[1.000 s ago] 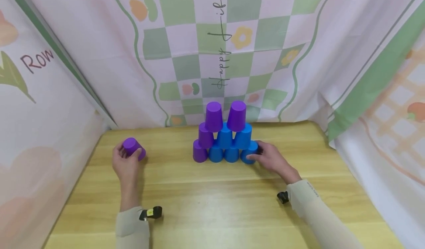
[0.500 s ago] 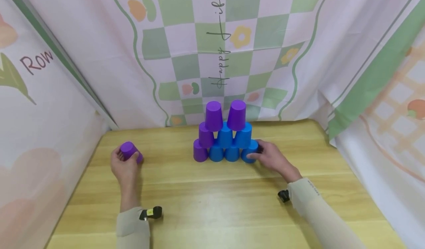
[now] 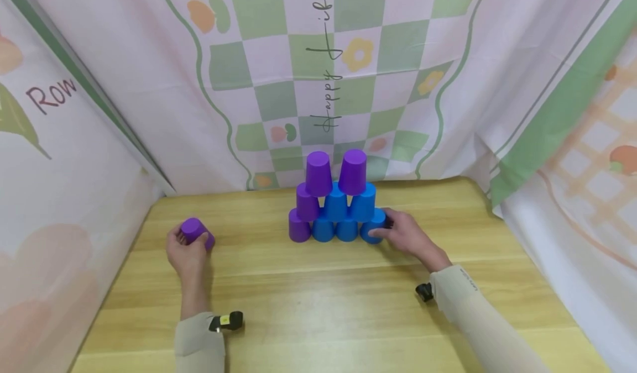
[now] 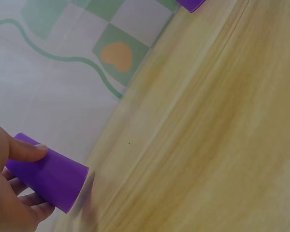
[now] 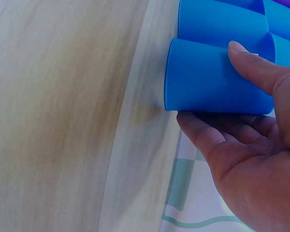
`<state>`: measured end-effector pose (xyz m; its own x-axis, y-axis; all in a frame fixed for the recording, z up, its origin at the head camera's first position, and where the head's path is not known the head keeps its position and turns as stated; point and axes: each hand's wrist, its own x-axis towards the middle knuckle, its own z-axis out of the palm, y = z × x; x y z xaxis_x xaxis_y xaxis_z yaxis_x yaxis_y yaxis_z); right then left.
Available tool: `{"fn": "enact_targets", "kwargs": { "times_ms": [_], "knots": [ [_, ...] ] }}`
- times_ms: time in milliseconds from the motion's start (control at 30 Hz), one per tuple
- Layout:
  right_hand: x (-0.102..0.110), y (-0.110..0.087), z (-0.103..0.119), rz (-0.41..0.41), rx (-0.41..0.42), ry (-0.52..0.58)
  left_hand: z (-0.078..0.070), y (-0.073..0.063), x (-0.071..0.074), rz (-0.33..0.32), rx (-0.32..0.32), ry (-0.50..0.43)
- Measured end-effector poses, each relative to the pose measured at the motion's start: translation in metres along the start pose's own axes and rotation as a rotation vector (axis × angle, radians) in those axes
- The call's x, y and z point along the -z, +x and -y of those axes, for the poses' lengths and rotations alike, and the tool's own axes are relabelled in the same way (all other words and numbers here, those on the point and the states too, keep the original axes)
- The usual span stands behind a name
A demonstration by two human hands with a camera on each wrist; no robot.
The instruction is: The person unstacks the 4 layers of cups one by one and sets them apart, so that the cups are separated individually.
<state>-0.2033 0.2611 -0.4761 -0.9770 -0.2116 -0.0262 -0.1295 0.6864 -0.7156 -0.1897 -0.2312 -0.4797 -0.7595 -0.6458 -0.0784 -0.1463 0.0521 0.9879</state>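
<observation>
My left hand (image 3: 186, 256) grips an upside-down purple cup (image 3: 197, 234) at the left of the table, thumb on the near side and fingers behind. In the left wrist view that purple cup (image 4: 50, 176) is held with its rim close to the wood. At the right end of a cup pyramid my right hand (image 3: 409, 234) holds the bottom-row blue cup (image 3: 374, 227). The right wrist view has the thumb on this blue cup (image 5: 212, 77) and fingers along its other side. Two purple cups (image 3: 318, 174) stand on the pyramid's top tier, apart from each other, over purple and blue cups.
The wooden table (image 3: 318, 306) ends at a checked cloth (image 3: 343, 85) right behind the pyramid. More cloth (image 3: 64, 196) hangs along the left and right sides. Small black cameras (image 3: 229, 321) sit at both sleeve cuffs.
My left hand has come slightly nearer and lower with the purple cup. The right hand stays at the blue cup, and the pyramid stands as before.
</observation>
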Motion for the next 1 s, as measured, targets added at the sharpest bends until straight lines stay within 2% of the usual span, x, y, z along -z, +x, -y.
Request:
{"fn": "enact_targets", "kwargs": {
  "times_ms": [333,567,1000],
  "knots": [
    [-0.0019,-0.0004,0.0004,0.005,-0.015,0.000,0.0062,-0.0018,0.0029,0.016,0.025,0.002],
    [-0.0011,-0.0014,0.0017,0.007,-0.020,-0.003,0.0098,-0.0029,0.0042,0.014,0.005,0.019],
    [0.0010,-0.0015,0.0023,0.005,-0.014,0.002,0.0071,-0.0032,0.0028,0.030,-0.021,0.022]
  ]
}}
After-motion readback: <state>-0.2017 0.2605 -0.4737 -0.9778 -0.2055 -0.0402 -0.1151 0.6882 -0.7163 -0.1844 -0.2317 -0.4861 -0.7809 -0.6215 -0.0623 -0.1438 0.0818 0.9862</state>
